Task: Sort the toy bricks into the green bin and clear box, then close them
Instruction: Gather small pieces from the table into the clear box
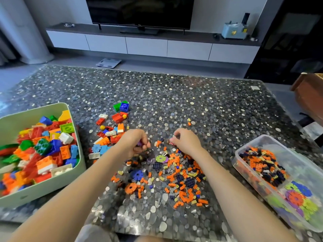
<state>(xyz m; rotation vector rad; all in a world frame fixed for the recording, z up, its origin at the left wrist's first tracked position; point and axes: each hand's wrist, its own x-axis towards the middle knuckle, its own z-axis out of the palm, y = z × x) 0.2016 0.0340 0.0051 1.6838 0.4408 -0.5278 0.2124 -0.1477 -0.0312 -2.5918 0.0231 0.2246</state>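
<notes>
Seemingly, the left hand [135, 143] clutches a purple piece [139, 143]; the right hand [187, 142] pinches a tiny plastic brick [171, 142].

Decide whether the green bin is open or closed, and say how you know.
Open. The green bin has no lid on, and the large bricks heaped inside are plainly visible.

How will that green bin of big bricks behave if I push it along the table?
The green bin looks heaped with bricks, so probably hefty for its size. Its wide, low shape suggests it won't tip. The glossy table may let it slide fairly easily.
</notes>
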